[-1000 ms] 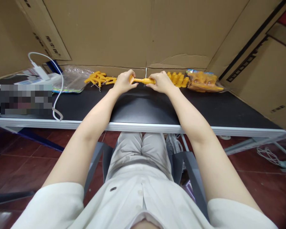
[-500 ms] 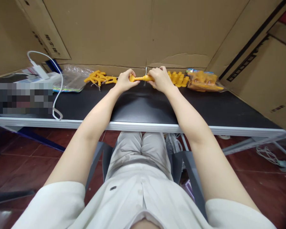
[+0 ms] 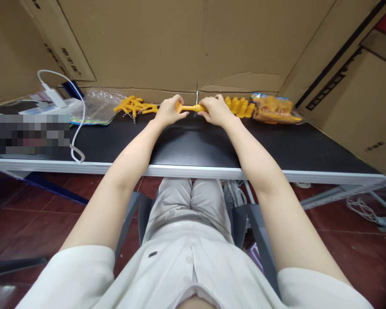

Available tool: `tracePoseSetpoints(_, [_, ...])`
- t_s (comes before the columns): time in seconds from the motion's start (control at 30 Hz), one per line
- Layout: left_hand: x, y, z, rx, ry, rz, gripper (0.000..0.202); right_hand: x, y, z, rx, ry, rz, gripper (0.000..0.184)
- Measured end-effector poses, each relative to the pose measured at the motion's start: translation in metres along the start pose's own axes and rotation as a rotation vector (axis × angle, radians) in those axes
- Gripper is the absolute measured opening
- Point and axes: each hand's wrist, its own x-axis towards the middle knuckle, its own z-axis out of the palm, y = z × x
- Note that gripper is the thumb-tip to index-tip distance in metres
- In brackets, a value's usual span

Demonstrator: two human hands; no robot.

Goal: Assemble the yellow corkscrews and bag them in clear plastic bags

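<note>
Between my two hands a yellow plastic piece with a ridged middle (image 3: 189, 108) is stretched sideways above the far part of the table. My left hand (image 3: 168, 110) pinches its wide left end. My right hand (image 3: 216, 110) grips its right end, with fingers covering part of it. Beside my left hand lie several yellow branched pieces (image 3: 133, 104), some with metal spirals poking out. Just right of my right hand, a group of yellow peg-like pieces (image 3: 242, 107) stands on the table, partly hidden by the hand.
A clear bag of yellow parts (image 3: 276, 109) lies at the right. To the left are a flat plastic bag (image 3: 99, 107), a white charger-like block (image 3: 56, 98) and a looped white cable (image 3: 83, 111). Cardboard (image 3: 167, 47) walls the back of the black table (image 3: 193, 146).
The yellow piece has turned slightly in my hands, and its wide left end is tilted differently. My fingers have shifted a little on it. The other things have stayed put.
</note>
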Motion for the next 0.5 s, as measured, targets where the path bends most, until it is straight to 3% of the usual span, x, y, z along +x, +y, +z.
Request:
tracePoseSetpoints(0.27, [0.002, 0.0, 0.001, -0.016, -0.012, -0.024, 0.038, 0.001, 0.001, 0.005, 0.026, -0.043, 0.042, 0.031])
tracePoseSetpoints(0.5, [0.001, 0.002, 0.001, -0.059, -0.005, -0.058, 0.033, 0.003, 0.007, 0.011, 0.027, 0.032, 0.027, 0.037])
